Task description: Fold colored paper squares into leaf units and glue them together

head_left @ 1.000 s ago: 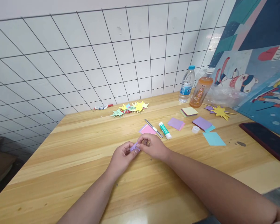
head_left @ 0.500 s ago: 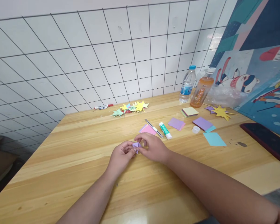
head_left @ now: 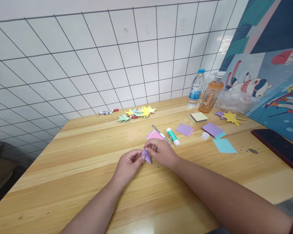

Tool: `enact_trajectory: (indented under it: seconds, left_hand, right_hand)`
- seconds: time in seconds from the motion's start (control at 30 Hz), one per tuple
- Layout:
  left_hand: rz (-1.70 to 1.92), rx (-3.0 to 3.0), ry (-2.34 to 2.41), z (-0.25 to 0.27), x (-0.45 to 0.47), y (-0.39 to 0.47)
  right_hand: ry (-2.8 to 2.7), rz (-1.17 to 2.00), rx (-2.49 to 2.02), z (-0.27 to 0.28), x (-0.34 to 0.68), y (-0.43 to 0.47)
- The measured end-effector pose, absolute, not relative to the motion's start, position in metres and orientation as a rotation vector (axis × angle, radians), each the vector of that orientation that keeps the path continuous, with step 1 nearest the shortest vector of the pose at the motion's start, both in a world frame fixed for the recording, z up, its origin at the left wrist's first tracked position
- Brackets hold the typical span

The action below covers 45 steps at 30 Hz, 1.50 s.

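Near the middle of the table (head_left: 70, 162), a folded purple paper (head_left: 147, 158) is held between 2 hands; whether its lower tip touches the wood, I cannot tell. The left hand (head_left: 128, 164) pinches its left side, thumb on top, fingers curled close behind. The right hand (head_left: 161, 152) has thumb and fingertips drawn together on its upper edge, the other fingers bent. Just beyond the right hand, a cutter (head_left: 158, 131) lies across pink paper (head_left: 153, 135), with a glue stick (head_left: 173, 136) just beside it. Farther right are purple sheets (head_left: 184, 129), a small cap (head_left: 205, 136) and a blue sheet (head_left: 224, 146). Paper leaves (head_left: 146, 111) lie near the wall (head_left: 146, 52), markers (head_left: 108, 111) to their left. Toward the right rear stand 2 bottles, water (head_left: 196, 89) and orange drink (head_left: 211, 96).
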<state>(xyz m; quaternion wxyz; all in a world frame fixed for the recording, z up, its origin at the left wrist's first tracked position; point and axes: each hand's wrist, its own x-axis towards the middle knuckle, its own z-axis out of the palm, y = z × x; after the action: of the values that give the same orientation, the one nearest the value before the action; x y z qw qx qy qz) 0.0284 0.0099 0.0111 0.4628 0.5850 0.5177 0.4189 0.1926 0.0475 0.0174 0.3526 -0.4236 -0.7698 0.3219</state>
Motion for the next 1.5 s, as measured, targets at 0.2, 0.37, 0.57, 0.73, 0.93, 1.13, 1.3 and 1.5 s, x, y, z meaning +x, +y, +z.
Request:
enact_trajectory:
  seconds: [0.2,0.37,0.57,0.73,0.93,1.13,1.3,1.5]
  left_hand:
    - [1.081,1.476,1.280,0.007,0.027,0.011]
    - [1.055,1.507,1.344,0.008,0.024,0.012]
    - [1.094,1.298,1.320,0.010,0.023,0.014]
    - [1.099,1.101,1.264,0.017,0.022,0.014]
    - [1.120,1.054,1.215,0.020,0.021,0.012]
    - [1.135,1.029,1.201,0.016,0.021,0.014]
    - [1.127,1.072,1.214,0.016,0.021,0.015]
    - [1.099,1.084,1.261,0.019,0.024,0.014]
  right_hand:
    - [-2.121,0.682,-1.091,0.022,0.193,0.041]
    - [-2.094,0.707,-1.118,0.013,0.193,0.045]
    - [-1.952,0.961,-1.027,0.006,0.191,0.050]
    - [-2.039,0.798,-0.980,0.013,0.192,0.046]
    - [-2.109,0.706,-0.855,0.018,0.195,0.042]
    - [-2.226,0.464,-0.684,0.016,0.199,0.046]
    - [-2.207,0.442,-0.749,0.007,0.198,0.052]
    - [-2.189,0.414,-0.781,0.010,0.196,0.052]
